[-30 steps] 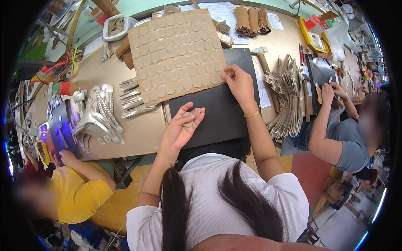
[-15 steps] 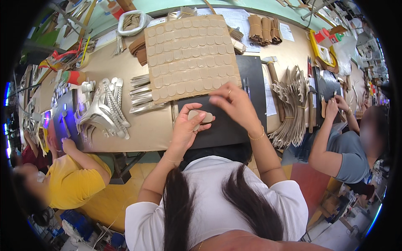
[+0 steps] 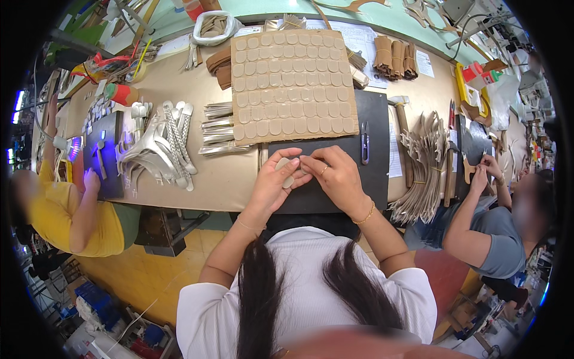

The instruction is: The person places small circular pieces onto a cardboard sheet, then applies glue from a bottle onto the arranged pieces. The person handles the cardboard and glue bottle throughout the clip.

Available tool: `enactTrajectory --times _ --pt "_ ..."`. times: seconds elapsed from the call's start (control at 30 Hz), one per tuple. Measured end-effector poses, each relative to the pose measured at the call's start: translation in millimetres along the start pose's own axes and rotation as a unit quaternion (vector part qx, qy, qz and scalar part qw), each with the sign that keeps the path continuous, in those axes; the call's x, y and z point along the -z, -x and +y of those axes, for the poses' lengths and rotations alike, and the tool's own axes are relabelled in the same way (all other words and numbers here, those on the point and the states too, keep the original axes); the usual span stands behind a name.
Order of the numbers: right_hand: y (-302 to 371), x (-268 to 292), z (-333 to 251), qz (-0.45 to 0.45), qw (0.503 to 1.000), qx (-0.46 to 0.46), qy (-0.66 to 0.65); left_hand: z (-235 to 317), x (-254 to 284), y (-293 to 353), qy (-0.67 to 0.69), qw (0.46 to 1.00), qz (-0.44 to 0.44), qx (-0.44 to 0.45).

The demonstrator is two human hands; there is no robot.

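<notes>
Pieces [image 3: 289, 182], small, oval and beige, lie in our left grip [image 3: 271, 184], pinched between thumb and curled fingers; we see at least two, and the exact count is hidden. Our right grip [image 3: 339, 179] is just beside it, thumb and forefinger close together at the edge of the same ovals; whether it grasps one, we cannot tell. Both are above the black board [image 3: 374, 158], near its front part. Just beyond the two grips lies a cardboard sheet [image 3: 246, 142], covered in rows of similar beige ovals and overlapping the board's far part. To the right of the right grip, on the black board, we note dark thread snips [image 3: 365, 143]; farther right, a hammer [image 3: 408, 167] with wooden handle, then a banded bundle of pale strips [image 3: 421, 167]. Left of the left grip, silvery straps [image 3: 158, 146] are heaped on the tan desk [image 3: 179, 81]. Between straps and sheet, thin strips [image 3: 220, 125] lie stacked. Well apart from our grips, a co-worker in yellow [image 3: 60, 209] is at left, another in grey-blue [image 3: 503, 239] at right.
</notes>
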State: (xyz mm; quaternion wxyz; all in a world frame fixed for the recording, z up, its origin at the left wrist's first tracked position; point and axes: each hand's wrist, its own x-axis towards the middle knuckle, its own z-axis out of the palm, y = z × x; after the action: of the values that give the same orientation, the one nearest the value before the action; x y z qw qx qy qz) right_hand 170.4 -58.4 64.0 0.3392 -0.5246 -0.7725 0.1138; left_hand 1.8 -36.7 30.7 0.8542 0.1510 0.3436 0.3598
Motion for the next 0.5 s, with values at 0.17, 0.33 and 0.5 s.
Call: enactTrajectory --times 0.17,0.33,0.5 --pt "-3 4 8 -0.015 0.998 0.062 -0.023 5 5 -2 0.027 0.998 -0.018 0.056" --pt "-3 9 9 -0.031 0.981 -0.032 -0.190 12 6 -1 -0.036 0.998 -0.018 0.053" --pt "-17 19 63 0.169 0.911 -0.243 -0.289 74 33 -14 -0.124 0.985 0.002 -0.123"
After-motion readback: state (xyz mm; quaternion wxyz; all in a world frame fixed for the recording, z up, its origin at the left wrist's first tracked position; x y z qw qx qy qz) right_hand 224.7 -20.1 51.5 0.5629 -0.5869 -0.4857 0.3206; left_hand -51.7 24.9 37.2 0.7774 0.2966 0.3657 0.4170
